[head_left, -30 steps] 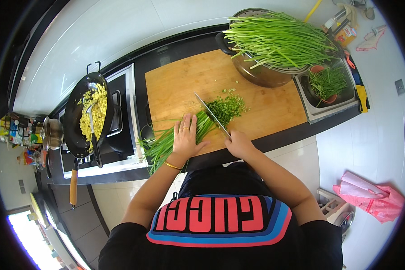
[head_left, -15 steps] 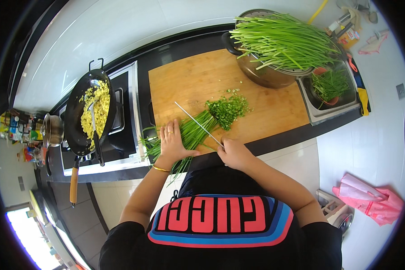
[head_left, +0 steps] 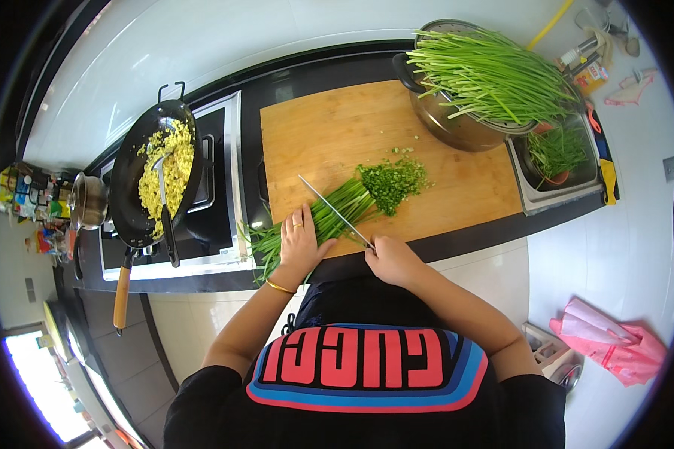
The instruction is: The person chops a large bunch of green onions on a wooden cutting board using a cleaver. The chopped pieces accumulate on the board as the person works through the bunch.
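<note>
A bunch of long green garlic chives (head_left: pixel 265 244) lies across the front of the wooden cutting board (head_left: pixel 322 127). Over it is my left hand (head_left: pixel 299 247), fingers stretched across the stalks and thumb apart, holding the bunch down. My right hand (head_left: pixel 394 262) is closed round the handle of a knife (head_left: pixel 335 211), which my fingers hide. The thin blade slants over the stalks, just right of my left hand, its tip pointing to the far left. Finely chopped chives (head_left: pixel 397 183) are heaped at the cut end, with small bits scattered beyond.
Left of the board, a black wok (head_left: pixel 127 176) of scrambled egg (head_left: pixel 174 166) with a spatula (head_left: pixel 164 202) sits on the stove, its wooden handle jutting forward. A large pot (head_left: pixel 445 123) topped with whole chives (head_left: pixel 494 75) stands back right, beside the sink (head_left: pixel 535 198).
The whole view has shifted slightly, so the board and stove appear farther right. Fewer chive ends hang below my left wrist. Both hands keep nearly the same places on the board.
</note>
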The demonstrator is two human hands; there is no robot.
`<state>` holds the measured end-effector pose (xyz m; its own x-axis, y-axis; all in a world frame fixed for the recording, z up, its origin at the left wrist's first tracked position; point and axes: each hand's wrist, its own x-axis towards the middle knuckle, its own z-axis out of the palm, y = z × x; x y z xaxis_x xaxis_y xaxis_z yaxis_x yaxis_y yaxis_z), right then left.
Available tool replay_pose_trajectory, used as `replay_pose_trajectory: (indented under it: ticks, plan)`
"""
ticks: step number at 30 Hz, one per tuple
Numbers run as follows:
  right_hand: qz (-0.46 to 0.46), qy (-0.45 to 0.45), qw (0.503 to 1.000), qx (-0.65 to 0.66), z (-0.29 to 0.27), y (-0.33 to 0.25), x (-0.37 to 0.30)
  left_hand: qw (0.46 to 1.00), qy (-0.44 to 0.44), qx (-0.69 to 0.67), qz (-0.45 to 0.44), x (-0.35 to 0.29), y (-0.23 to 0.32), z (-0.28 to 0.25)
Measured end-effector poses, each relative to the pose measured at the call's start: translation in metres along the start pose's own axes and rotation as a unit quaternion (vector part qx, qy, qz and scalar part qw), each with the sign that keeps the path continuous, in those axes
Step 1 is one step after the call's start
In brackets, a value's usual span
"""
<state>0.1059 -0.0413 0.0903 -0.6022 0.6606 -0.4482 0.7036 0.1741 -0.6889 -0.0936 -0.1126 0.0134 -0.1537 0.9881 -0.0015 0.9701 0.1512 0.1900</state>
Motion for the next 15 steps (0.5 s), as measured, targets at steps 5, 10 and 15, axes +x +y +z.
replay_pose_trajectory:
  ticks: [5,10,15]
  plan:
    - [-0.003,-0.006,1.000,-0.002,0.007,-0.002,0.001,1.000,0.011,-0.008,-0.007,-0.009,0.004,-0.021]
    - [0.011,-0.002,1.000,0.001,0.014,-0.008,0.000,0.999,-0.005,-0.035,-0.008,-0.011,-0.015,-0.004]
    - [0.033,0.034,0.999,0.006,0.010,-0.005,-0.004,0.999,0.011,-0.025,0.034,-0.002,-0.010,-0.015]
